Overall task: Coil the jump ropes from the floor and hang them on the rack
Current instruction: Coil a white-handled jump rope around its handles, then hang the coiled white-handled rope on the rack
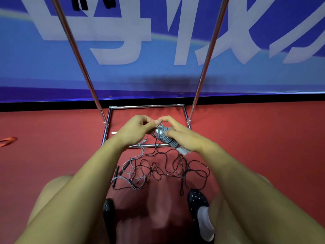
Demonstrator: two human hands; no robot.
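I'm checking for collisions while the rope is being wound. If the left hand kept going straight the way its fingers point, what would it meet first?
The left hand points right, toward the right hand. It would almost at once meet the grey rope coil held there, or that hand's fingertips; depth is unclear.

The person's forearms are bare, with no sleeves, watch or rings on the left hand (136, 128) or right hand (181, 135). Both knees are bare too. The feet wear black perforated clogs (197, 199), and the right foot shows a white sock (204, 224)
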